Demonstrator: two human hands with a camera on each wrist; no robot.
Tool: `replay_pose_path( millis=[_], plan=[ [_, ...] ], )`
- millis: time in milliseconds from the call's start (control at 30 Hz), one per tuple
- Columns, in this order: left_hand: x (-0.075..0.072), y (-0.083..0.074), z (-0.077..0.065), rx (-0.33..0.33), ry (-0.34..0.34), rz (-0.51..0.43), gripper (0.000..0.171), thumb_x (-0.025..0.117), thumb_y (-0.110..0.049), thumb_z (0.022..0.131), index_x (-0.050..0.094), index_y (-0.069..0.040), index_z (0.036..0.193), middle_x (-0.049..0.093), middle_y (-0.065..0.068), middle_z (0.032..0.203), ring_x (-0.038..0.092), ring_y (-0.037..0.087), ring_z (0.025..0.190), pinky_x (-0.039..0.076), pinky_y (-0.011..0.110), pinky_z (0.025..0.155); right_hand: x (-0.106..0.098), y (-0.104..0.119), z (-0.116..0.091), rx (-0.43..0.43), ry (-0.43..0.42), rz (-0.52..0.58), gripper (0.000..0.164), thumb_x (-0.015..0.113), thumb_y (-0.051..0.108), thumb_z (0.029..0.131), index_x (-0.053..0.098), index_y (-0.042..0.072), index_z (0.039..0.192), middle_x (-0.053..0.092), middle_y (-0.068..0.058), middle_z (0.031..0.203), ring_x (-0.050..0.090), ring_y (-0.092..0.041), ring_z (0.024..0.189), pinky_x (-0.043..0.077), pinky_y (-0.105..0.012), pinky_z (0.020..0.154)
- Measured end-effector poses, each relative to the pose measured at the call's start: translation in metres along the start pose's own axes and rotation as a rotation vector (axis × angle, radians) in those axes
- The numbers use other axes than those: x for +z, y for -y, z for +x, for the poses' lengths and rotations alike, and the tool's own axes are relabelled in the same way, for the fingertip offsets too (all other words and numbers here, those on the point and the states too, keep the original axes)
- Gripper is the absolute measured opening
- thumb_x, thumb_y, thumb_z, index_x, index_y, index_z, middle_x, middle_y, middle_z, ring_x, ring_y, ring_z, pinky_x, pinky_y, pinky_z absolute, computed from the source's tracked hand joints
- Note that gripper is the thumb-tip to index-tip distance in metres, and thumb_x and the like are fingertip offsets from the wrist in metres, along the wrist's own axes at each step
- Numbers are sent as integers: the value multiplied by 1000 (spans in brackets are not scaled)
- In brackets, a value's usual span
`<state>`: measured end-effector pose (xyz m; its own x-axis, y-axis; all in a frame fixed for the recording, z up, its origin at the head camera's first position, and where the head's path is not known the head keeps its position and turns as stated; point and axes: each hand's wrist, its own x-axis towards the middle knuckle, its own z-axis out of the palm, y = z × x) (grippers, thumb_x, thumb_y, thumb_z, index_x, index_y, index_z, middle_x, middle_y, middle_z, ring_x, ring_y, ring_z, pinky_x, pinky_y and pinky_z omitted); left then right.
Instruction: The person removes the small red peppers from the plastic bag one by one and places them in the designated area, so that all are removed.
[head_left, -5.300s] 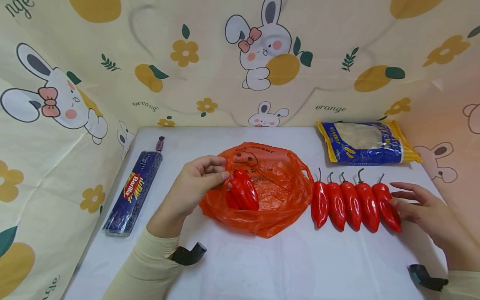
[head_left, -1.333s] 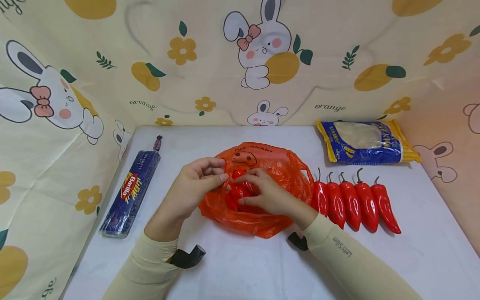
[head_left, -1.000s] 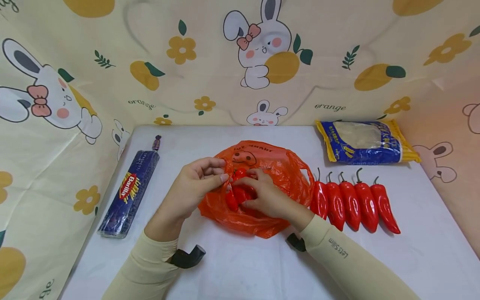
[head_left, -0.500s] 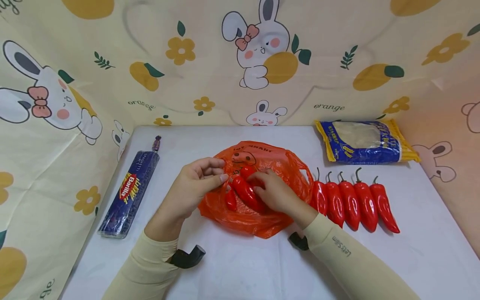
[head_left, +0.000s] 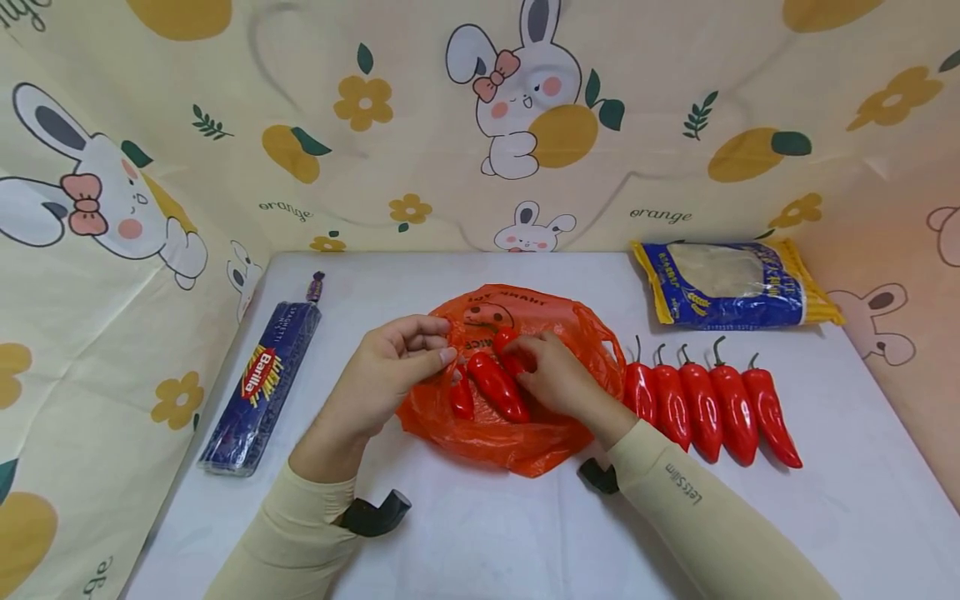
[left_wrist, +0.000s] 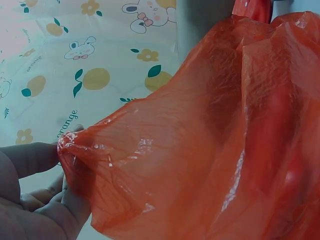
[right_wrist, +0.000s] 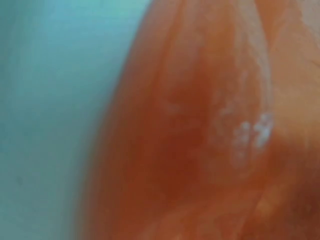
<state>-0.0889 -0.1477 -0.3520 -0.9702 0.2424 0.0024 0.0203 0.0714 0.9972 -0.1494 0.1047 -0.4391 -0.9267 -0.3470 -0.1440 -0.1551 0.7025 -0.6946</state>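
An orange-red plastic bag [head_left: 525, 450] lies spread on the table, its mouth facing up. My left hand [head_left: 390, 367] pinches the bag's left edge between thumb and fingers; the left wrist view shows the bag film [left_wrist: 165, 160] drawn out from that pinch. Inside the bag, my right hand [head_left: 558, 379] grips a glossy red chili pepper [head_left: 507, 342], whose lower part the fingers hide. Two more peppers show in there: a middle pepper [head_left: 498, 387] slanting to the right and a left pepper [head_left: 462, 396] close to the left fingers. The right wrist view is blurred bag film [right_wrist: 185, 125].
To the right of the bag, several red peppers [head_left: 735, 412] lie side by side, stems away from me. A blue-and-yellow packet [head_left: 727, 312] lies behind them. At the left is a blue spaghetti packet [head_left: 262, 387]. Patterned cloth [head_left: 420, 125] bounds the back and sides.
My right hand has come from the rightmost pepper of the row into the bag. Over the last second it has drawn one pepper rightward from the others. The left hand keeps its pinch.
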Motion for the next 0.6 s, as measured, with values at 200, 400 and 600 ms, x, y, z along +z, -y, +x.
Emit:
replay_pose_path(
  millis=[200,400,600],
  plan=[
    [0,0,0,6,0,-1,33,68,4,102,63,11,134,69,17,107,69,19,92,60,27,88,-3,-3,2,-11,16,17,38,73,0,103,72,13,139,61,-11,137,54,-35,127,57,-54,103],
    [0,-1,-1,13,1,2,32,68,5,103,63,12,134,69,18,106,70,18,91,61,28,88,-15,-9,-1,-26,43,141,45,69,-1,104,68,15,145,61,-9,144,53,-36,133,57,-56,102],
    [0,-2,-2,8,-5,12,33,68,5,103,64,11,135,69,18,106,69,20,92,61,28,88,-33,-11,-11,-7,74,271,45,69,5,105,68,23,147,56,-9,150,51,-38,134,58,-55,100]
  ],
)
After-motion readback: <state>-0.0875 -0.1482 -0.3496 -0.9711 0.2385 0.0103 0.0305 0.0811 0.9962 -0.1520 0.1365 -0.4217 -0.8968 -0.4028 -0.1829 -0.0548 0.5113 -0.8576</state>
